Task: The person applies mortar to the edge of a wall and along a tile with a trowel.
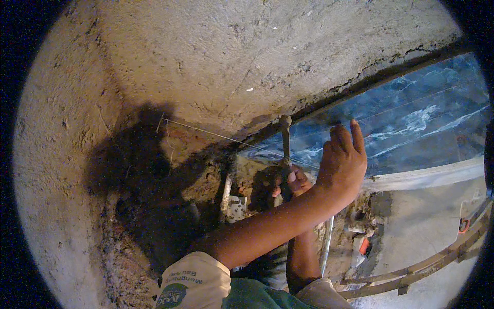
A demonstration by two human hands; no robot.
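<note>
My left hand is raised in front of the blue marbled tiles. Its index finger points up and the other fingers bend, with nothing visible in them. Lower and to its left, partly behind my left forearm, my right hand is closed round a narrow upright bar with a wider top end. What the bar's lower part looks like is hidden by the hand. A taut string runs from the wall past the bar toward my left hand.
Rough plaster wall rises behind, with a dark gap along the tiles' upper edge. A pale pipe stands in broken masonry on the left. Below right lie an orange-and-white object and long wooden bars.
</note>
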